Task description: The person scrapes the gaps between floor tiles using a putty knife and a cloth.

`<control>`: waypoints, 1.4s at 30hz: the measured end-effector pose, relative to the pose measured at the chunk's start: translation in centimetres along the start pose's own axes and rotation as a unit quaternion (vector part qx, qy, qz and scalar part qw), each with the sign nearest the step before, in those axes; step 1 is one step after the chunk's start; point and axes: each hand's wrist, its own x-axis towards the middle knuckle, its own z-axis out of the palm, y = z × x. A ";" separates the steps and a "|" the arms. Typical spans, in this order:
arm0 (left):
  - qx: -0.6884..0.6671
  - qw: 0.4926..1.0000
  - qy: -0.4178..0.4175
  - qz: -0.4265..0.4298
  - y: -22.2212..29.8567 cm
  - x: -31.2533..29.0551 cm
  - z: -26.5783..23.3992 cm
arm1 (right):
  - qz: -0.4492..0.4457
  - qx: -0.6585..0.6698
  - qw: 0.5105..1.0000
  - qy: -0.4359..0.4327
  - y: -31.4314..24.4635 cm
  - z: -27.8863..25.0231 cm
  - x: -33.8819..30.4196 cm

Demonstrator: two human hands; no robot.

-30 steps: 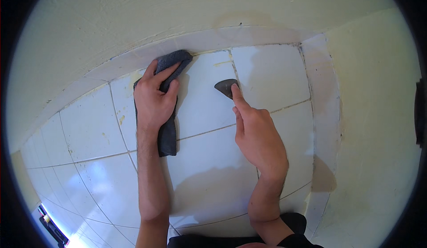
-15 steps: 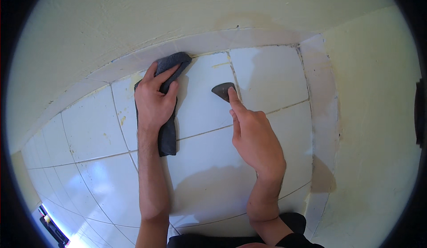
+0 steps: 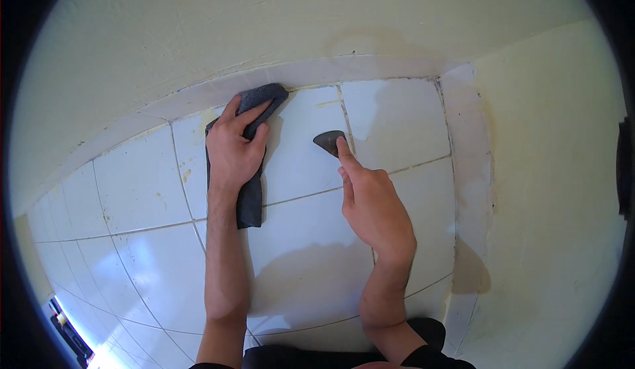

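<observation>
My left hand presses on a folded dark grey cloth spread on white floor tiles; part of the cloth is hidden under the palm. Its upper end bunches between my fingers and reaches the skirting. To the right, my right hand is closed round a putty knife, its handle concealed in the palm. The forefinger lies along the dark, wedge-shaped blade, which is at the tile surface just left of a grout line. A yellowish smear marks the tile beyond the blade.
A tiled skirting runs along the far wall and meets another skirting on the right. Yellow specks dot the tiles left of the cloth. Dark objects stand by bright light at the lower left.
The view has shifted slightly, so the tiles and wall sit a little lower. Both hands keep their holds; the putty knife stays at nearly the same spot on the tile.
</observation>
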 end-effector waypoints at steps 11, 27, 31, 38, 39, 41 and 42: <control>0.009 1.000 -0.009 -0.003 0.3 0.1 0.1 | -0.025 0.015 0.999 0.030 1.1 0.5 0.2; 0.009 1.000 0.001 0.010 0.5 0.0 0.2 | 0.009 -0.024 1.000 0.003 0.4 0.1 0.0; 0.002 1.000 0.002 0.003 0.5 0.0 0.0 | 0.008 -0.021 1.000 0.013 0.7 0.4 0.0; 0.021 1.000 0.007 0.019 0.2 -0.1 0.3 | 0.021 -0.048 0.998 -0.019 0.4 0.4 0.0; 0.020 1.000 0.007 0.018 0.4 -0.1 0.2 | 0.008 -0.041 0.999 0.002 0.5 0.9 0.2; -0.008 1.000 -0.009 -0.012 0.7 0.0 -0.1 | -0.005 -0.034 0.999 0.024 0.4 1.0 0.2; -0.009 1.000 -0.009 -0.011 0.5 0.0 0.1 | 0.003 -0.039 0.999 0.009 0.3 0.8 0.0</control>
